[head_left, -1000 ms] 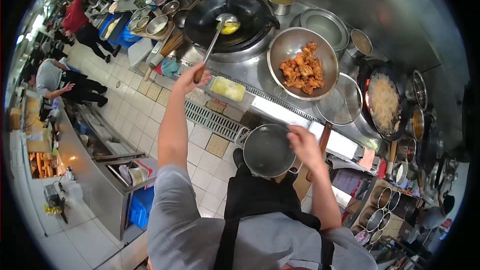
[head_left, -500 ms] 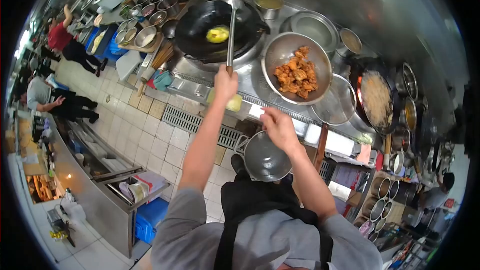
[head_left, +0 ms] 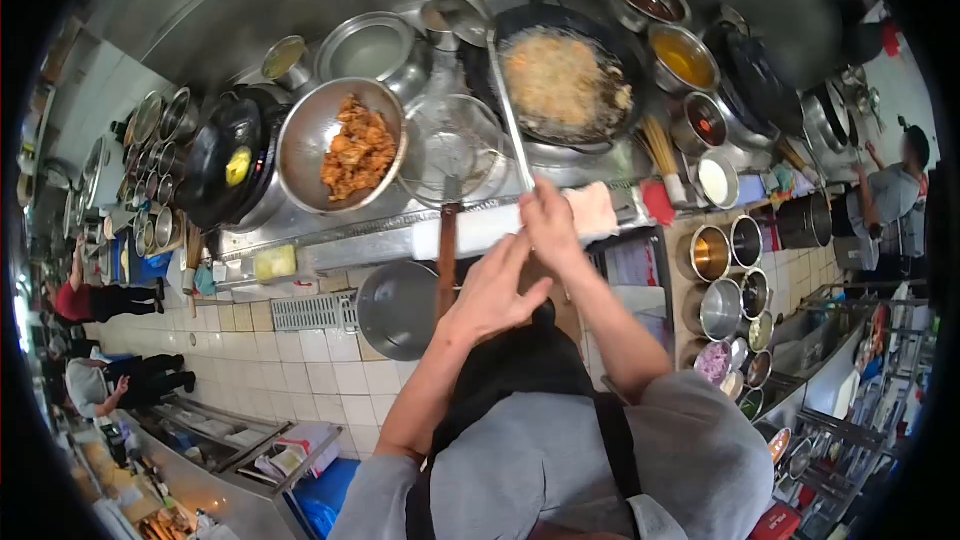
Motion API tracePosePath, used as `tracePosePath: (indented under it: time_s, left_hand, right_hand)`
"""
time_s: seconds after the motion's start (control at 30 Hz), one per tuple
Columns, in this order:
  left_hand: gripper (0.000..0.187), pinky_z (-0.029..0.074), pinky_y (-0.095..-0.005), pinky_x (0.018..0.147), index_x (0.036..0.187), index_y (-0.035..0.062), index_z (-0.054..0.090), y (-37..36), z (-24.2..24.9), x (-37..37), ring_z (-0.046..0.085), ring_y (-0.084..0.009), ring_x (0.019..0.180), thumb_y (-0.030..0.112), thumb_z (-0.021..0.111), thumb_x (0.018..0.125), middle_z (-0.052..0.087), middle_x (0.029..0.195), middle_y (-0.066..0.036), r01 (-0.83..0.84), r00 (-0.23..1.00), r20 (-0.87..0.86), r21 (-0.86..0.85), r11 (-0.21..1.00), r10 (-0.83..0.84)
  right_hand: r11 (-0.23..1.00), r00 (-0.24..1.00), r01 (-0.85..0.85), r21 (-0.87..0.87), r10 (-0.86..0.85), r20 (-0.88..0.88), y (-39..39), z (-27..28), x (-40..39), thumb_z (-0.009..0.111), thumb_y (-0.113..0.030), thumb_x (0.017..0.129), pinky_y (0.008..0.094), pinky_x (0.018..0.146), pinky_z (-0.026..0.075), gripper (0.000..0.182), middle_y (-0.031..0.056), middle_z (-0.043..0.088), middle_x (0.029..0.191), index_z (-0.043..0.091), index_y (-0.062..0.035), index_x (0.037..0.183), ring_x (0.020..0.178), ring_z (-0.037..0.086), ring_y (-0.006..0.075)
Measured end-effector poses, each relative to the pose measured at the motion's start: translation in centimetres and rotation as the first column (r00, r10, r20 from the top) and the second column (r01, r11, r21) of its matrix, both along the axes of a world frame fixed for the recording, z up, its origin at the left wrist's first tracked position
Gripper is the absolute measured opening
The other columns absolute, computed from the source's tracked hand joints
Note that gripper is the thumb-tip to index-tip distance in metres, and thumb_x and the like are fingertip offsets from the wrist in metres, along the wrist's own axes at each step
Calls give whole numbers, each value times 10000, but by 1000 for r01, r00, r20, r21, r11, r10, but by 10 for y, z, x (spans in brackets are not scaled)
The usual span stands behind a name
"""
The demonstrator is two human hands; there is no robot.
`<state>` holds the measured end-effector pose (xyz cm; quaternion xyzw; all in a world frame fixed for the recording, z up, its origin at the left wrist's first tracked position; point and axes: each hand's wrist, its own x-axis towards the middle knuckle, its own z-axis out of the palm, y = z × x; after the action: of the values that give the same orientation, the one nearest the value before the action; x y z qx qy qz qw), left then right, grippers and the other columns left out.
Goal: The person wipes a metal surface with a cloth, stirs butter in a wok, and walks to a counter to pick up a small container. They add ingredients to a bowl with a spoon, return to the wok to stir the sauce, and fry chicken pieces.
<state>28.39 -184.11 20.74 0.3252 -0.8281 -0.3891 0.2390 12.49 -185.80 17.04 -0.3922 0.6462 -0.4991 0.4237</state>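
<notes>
My right hand [head_left: 551,230] is closed round the end of a long-handled ladle [head_left: 509,112]. The ladle's bowl lies over a small metal pot [head_left: 436,18] at the left rim of a wok [head_left: 634,90] of foaming, frying food [head_left: 555,80]. Close beside the right hand, my left hand [head_left: 498,292] has its fingers stretched out, with nothing in it. Its fingertips reach to the right wrist. Below the ladle, a wire strainer [head_left: 420,145] rests on the stove, its wooden handle [head_left: 448,258] pointing towards me. Left of it stands a steel bowl [head_left: 300,165] with browned fried pieces [head_left: 358,155].
A second wok [head_left: 212,145] with a yellow lump [head_left: 238,167] stands far left. A pot of orange liquid [head_left: 684,58] and a bamboo brush [head_left: 662,148] are right of the frying wok. A grey pan [head_left: 392,312] sits below the counter. Other people stand at both sides.
The ladle has passed from my left hand to my right, and its bowl has gone from the left wok to beside the frying wok. My view has turned right.
</notes>
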Motion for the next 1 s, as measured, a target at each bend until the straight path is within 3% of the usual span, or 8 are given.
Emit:
tracePosePath:
  time_s: [0.13,0.27,0.43,0.47,0.5,0.6,0.7,1.0]
  left_hand:
    - [424,539,-343,693,1284,4,583,48,9,-67,654,-244,765,216,735,950,625,948,-131,16,996,-94,168,986,0]
    - [326,532,-429,786,1191,-31,600,53,-23,-47,651,-334,879,125,700,922,626,985,-182,-427,890,-96,166,889,446]
    - [450,532,-394,867,1223,-42,613,26,-119,83,633,-343,1051,253,747,912,640,1143,-202,-608,527,364,-469,640,768]
    - [521,533,-395,875,1276,-41,606,21,-151,109,644,-331,1057,323,742,930,655,1180,-194,-607,488,457,-435,666,744]
    - [568,540,-389,870,1312,-30,599,10,-170,134,655,-308,1057,383,729,944,663,1215,-179,-742,588,495,15,670,640]
    - [537,553,-342,775,1367,10,570,-5,-150,109,677,-211,1021,404,658,1012,679,1234,-134,-400,808,211,882,249,549]
    - [355,504,-270,651,1315,5,544,-2,-159,96,613,-132,821,245,587,1056,665,1077,-115,11,743,-111,988,153,660]
    - [355,402,-208,521,1388,-10,465,57,-125,59,458,-80,649,105,528,1058,598,947,-94,16,660,-216,962,274,719]
  right_hand:
    - [990,828,137,-26,-129,-546,16,-42,-154,550,-168,978,495,664,503,253,216,700,846,629,13,1136,730,671,361]
    - [994,643,103,-31,-90,-761,-20,-62,-269,606,-223,1013,537,822,527,303,317,698,965,637,52,1140,936,680,493]
    - [986,920,31,161,35,-391,-56,-119,-331,608,-249,1022,410,590,506,275,143,664,813,636,12,1106,675,647,294]
    - [966,994,23,257,6,-112,-54,-101,-316,606,-251,1028,342,488,470,243,64,620,751,629,-13,1074,580,595,193]
    - [966,1000,9,258,-16,25,-52,-92,-306,600,-247,1037,283,447,410,205,16,565,737,610,-42,1043,558,524,120]
    - [965,904,-89,248,-26,426,-52,-65,-301,583,-215,1051,221,405,361,161,-18,532,736,565,-69,984,531,460,51]
    - [956,750,-131,264,-78,657,-58,-74,-311,589,-184,1044,205,400,346,144,-15,534,740,557,-61,976,524,446,42]
    - [905,951,-189,381,72,300,-6,-18,-295,606,-151,1019,225,382,342,135,-18,513,681,546,-41,967,466,439,47]
